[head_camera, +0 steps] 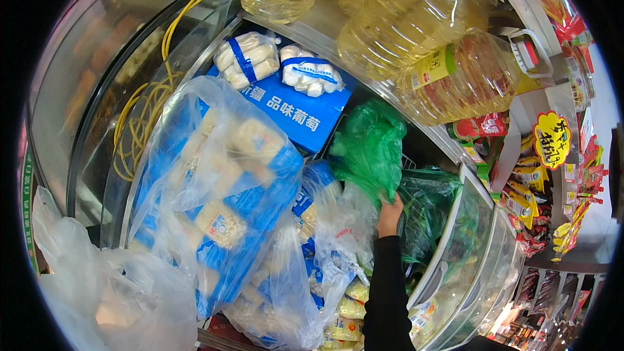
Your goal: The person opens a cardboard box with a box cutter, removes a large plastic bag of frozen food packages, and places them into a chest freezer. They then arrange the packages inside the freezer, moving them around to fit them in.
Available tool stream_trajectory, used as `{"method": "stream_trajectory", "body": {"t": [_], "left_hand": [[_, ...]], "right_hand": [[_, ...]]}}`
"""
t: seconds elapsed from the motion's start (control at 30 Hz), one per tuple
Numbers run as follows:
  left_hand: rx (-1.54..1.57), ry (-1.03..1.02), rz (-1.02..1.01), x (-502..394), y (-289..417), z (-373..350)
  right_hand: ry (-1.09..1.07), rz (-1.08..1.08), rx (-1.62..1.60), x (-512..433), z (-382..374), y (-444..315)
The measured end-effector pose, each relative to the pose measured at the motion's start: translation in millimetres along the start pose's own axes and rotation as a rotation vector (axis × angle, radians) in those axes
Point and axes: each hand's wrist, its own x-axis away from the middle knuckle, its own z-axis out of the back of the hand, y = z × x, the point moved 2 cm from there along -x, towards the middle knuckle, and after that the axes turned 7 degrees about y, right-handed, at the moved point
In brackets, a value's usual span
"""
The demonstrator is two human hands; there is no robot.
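Note:
My right hand (390,215), in a black sleeve, reaches up from the lower edge and grips the gathered lower end of a green plastic bag (368,141). The bag's contents cannot be made out. A darker green bag (429,214) lies just right of the hand, and a crumpled clear plastic bag (348,234) is at its left. A large clear bag (263,180) covers white enoki mushroom packs and blue material. Above it, two packs of white mushrooms (246,58), (312,70) with blue tape rest on a blue printed box (287,112). My left hand is out of view.
Large oil bottles (458,78) stand along a ledge above. A coiled yellow cord (141,126) hangs by the curved glass at left. White plastic bags (131,297) fill the lower left. Transparent case panels (468,248) border the right, near shelves of packaged goods (521,200).

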Motion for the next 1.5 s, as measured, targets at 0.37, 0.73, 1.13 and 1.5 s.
{"method": "stream_trajectory", "body": {"t": [0.37, 0.73, 1.13, 1.5], "left_hand": [[0.008, -0.054, -0.007, 32.2, 7.8, -4.9], [0.068, -0.096, -0.068, 34.0, 33.8, -15.5], [0.225, -0.188, -0.332, -13.2, 110.8, -35.4], [0.335, -0.388, -0.665, -16.3, 197.3, -24.0]], "right_hand": [[0.048, 0.080, -0.328, 24.7, -1.3, -103.9], [-0.197, 0.049, -0.844, -20.9, 27.4, -178.9], [-1.546, 0.603, 0.147, 224.1, -182.6, -115.3], [-0.585, 0.389, -0.025, 168.2, -89.9, -173.1]]}}
